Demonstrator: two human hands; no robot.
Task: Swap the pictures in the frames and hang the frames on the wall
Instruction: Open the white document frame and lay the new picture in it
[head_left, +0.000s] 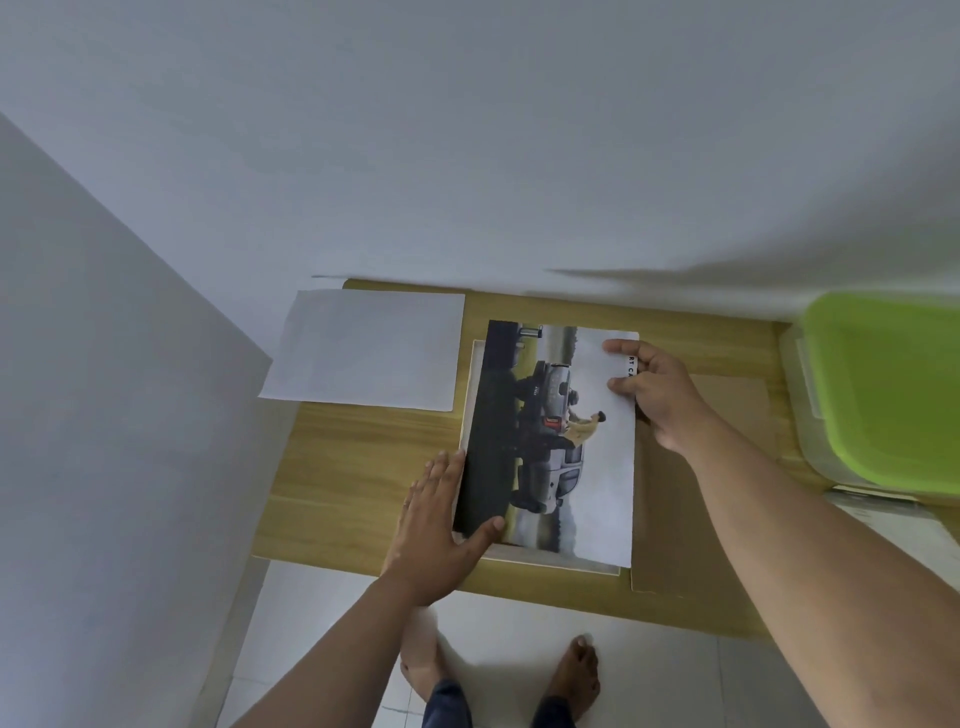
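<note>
Now the picture (582, 467), a print of cars with someone leaning on one, lies face up on the white frame (561, 565), turned sideways to me. The frame's pale edge peeks out along the left side and the near side of the print. My left hand (441, 525) lies flat at the print's left edge, fingers (441, 467) straight and together alongside it, with the thumb (488, 530) pressing down on the near left corner. My right hand (660, 395) is at the far right corner, where two curled fingertips (623, 348) pinch the white margin beside a strip of black lettering.

Under my right wrist a brown cardboard sheet (670, 519) lies flat, just beside the frame and reaching to the near edge of the wooden table (353, 467). A blank white sheet (363, 348) lies at the far left of the table, overhanging its left edge and apart from my hands. A clear plastic box with a green lid (893, 384) sits at the right end. Below, my bare feet (576, 670) stand on a pale tiled floor (322, 623), and a white wall (467, 156) rises behind the table.
</note>
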